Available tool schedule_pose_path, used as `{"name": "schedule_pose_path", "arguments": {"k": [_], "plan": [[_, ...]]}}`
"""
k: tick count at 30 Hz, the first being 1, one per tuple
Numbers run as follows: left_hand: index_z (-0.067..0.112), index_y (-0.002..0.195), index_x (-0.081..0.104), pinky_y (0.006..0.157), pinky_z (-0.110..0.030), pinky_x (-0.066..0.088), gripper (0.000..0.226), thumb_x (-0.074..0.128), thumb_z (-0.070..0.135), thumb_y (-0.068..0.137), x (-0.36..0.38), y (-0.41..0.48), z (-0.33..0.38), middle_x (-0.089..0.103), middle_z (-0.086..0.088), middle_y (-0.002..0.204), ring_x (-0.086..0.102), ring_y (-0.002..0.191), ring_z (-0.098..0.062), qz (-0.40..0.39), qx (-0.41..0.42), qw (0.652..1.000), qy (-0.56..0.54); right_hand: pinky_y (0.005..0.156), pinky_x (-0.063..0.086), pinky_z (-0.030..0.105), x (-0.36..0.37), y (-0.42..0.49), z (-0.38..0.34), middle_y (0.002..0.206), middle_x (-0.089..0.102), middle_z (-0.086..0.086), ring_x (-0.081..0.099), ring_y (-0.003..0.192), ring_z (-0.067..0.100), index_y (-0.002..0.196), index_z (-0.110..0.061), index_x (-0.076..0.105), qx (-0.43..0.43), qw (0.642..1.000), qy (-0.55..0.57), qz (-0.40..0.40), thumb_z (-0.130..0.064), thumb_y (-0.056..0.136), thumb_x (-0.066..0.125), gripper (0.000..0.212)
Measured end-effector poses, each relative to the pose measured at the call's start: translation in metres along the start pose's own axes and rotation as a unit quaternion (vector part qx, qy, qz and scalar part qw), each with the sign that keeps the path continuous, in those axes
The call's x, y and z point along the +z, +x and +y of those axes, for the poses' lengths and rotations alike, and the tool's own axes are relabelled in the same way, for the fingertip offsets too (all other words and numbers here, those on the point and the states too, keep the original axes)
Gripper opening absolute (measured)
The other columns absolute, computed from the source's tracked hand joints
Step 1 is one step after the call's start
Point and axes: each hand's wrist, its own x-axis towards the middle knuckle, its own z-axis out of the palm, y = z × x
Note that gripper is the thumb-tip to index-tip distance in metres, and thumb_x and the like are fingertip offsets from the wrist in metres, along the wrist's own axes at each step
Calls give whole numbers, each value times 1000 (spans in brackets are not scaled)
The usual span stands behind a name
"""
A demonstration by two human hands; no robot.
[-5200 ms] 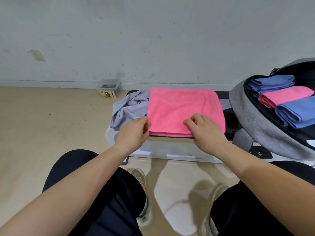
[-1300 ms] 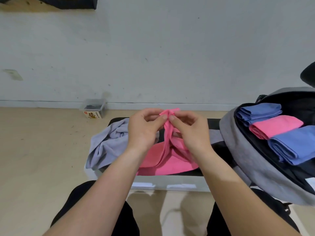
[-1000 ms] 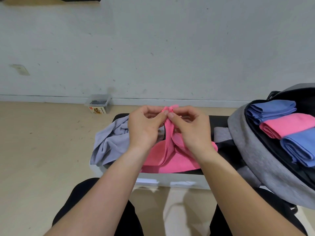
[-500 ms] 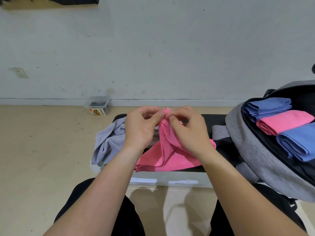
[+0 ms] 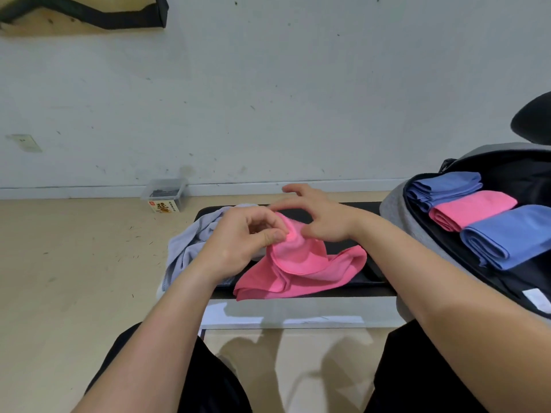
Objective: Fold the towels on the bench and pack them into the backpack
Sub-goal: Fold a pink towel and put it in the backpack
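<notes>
A pink towel lies bunched on the black bench, its top edge lifted. My left hand pinches that raised edge between thumb and fingers. My right hand is just right of it with fingers spread; its thumb side touches the pink cloth. A crumpled grey towel lies at the bench's left end, partly behind my left hand. The open grey backpack stands at the right and holds two folded blue towels with a folded pink one between them.
A small clear plastic box with a label sits on the floor by the wall. My knees in black trousers are below the bench's front edge. A dark rounded object shows at the far right.
The flat pink towel was gathered up and held by both hands at its top. Now my right hand has let go and spread its fingers, while my left hand still pinches the edge.
</notes>
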Motion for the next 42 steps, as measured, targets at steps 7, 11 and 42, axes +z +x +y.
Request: {"name": "schedule_pose_path", "arguments": {"k": [7,11,42], "plan": [[13,78,70,67,-18,50,21,69,-7,85,-13,-7,16,72,8,69,63,66,-2,26,12,1000,3,103,35,35,-18,-11,-23,134,44,0,38,123,24,82,-21,64,-22,994,-104,30,-15,70,74,17],[18,77,70,64,-24,51,21,70,-2,86,-31,4,21,70,6,69,61,67,-9,138,12,990,32,89,44,28,-42,-29,-18,110,64,-3,57,100,14,66,-19,54,-27,994,-19,102,-24,59,68,17],[23,81,70,70,-18,50,16,71,8,86,-41,22,133,68,4,77,60,66,-9,37,47,969,239,78,57,32,-122,-124,-72,87,69,0,65,79,12,99,-15,71,27,953,111,281,-6,90,64,15]]}}
